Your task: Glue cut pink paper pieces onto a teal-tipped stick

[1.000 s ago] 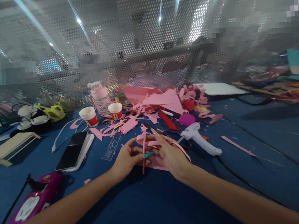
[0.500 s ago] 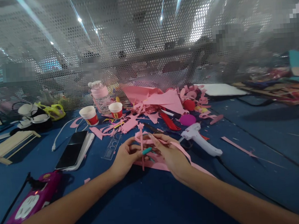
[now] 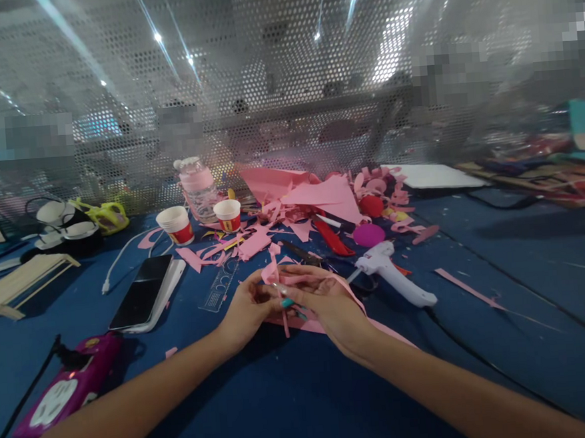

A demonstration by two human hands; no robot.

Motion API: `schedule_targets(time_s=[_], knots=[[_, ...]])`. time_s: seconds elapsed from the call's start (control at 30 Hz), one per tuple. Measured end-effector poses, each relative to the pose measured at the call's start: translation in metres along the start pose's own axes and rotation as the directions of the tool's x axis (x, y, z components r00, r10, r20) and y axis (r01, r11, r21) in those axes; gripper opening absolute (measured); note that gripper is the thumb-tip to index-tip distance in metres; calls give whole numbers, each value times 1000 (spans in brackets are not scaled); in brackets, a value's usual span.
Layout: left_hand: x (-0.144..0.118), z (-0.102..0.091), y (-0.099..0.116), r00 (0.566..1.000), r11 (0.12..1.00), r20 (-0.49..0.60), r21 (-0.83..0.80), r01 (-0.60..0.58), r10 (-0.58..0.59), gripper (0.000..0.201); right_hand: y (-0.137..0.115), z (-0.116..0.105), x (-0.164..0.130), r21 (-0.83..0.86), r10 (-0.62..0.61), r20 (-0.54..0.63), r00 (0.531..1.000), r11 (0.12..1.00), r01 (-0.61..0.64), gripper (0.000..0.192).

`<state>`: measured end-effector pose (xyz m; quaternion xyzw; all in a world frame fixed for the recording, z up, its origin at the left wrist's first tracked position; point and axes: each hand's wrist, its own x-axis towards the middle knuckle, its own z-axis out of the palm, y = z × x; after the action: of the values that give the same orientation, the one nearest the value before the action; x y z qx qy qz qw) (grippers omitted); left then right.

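Observation:
My left hand [image 3: 246, 312] is closed on a thin pink paper stick [image 3: 286, 323], which stands nearly upright and sticks out below the fingers. A folded bit of pink paper strip [image 3: 270, 272] shows at the stick's top. My right hand [image 3: 341, 309] pinches a long pink paper strip [image 3: 353, 288] against the stick; the strip curves back over this hand. Both sets of fingers meet, so the exact contact is hidden. The left thumb has a long teal nail. Under the hands lies a flat pink paper piece [image 3: 388, 332].
A white glue gun [image 3: 396, 275] lies to the right, its cord running forward. Behind are pink paper scraps [image 3: 321, 200], scissors [image 3: 299, 252], a red-handled tool [image 3: 332, 237] and paper cups [image 3: 175, 227]. A clear stencil ruler [image 3: 220, 287], phone [image 3: 142, 293] and purple power strip [image 3: 68, 388] lie left.
My right thumb has moved left onto the stick, beside the left thumb. The strip's loop near the stick's top has been drawn closer, and the stick leans slightly more.

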<state>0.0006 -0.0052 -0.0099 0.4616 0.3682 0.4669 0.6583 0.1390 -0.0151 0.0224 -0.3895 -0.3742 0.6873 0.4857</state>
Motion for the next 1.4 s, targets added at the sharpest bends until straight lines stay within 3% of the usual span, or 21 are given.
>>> schedule_targets(time_s=[0.17,0.27,0.3,0.37,0.4,0.43,0.47,0.5,0.57,0.63,0.7,0.83,1.0,1.07,1.13,1.27,1.33,1.4], knots=[[-2,2,0,999,994,31,107,-23,20,51,3,-2,3,11,10,-41,999,1000,-10,37],[-6,1,-3,974,940,-50,279,-197,219,72,5,-9,11,18,-109,-60,992,994,110,33],[-8,0,-5,938,888,-88,362,-283,335,77,5,-11,13,-8,-169,-72,983,986,168,30],[-13,-2,-8,788,706,-143,559,-435,599,80,4,-13,14,-112,-285,-99,953,955,274,24],[-15,-3,-8,710,615,-141,631,-472,690,78,3,-13,13,-176,-342,-99,934,930,322,21],[-18,-3,-7,663,546,-113,677,-494,740,75,2,-13,11,-232,-397,-88,914,900,369,18],[-21,-3,-6,665,509,-55,692,-512,744,70,1,-12,8,-278,-447,-72,892,867,412,16],[-23,-3,-4,705,506,24,679,-532,709,66,1,-10,6,-316,-481,-51,875,839,443,14],[-26,0,1,797,595,229,558,-578,560,65,2,-9,2,-388,-513,-57,856,802,455,13],[-28,3,6,805,714,368,380,-588,466,67,5,-9,1,-455,-510,-70,858,781,427,19],[-27,6,9,810,796,402,257,-548,427,61,9,-11,2,-470,-494,-42,868,777,419,28],[-24,9,8,860,861,303,181,-475,410,41,11,-13,5,-417,-469,19,883,799,433,32],[-21,14,10,946,939,89,117,-322,313,30,10,-14,6,-519,-522,15,853,725,453,23],[-19,17,14,983,980,-24,88,-181,183,30,13,-17,7,-582,-566,71,821,646,495,25],[-18,20,17,997,995,-75,95,-18,25,35,16,-20,8,-650,-630,198,751,489,581,29],[-14,23,19,975,957,-58,185,221,-214,43,19,-22,8,-673,-654,473,590,164,721,36],[-12,23,18,976,956,-51,195,218,-212,41,20,-20,7,-690,-651,486,584,124,713,39],[-10,22,18,991,972,-39,194,129,-124,38,19,-18,6,-722,-656,421,626,175,669,40]])
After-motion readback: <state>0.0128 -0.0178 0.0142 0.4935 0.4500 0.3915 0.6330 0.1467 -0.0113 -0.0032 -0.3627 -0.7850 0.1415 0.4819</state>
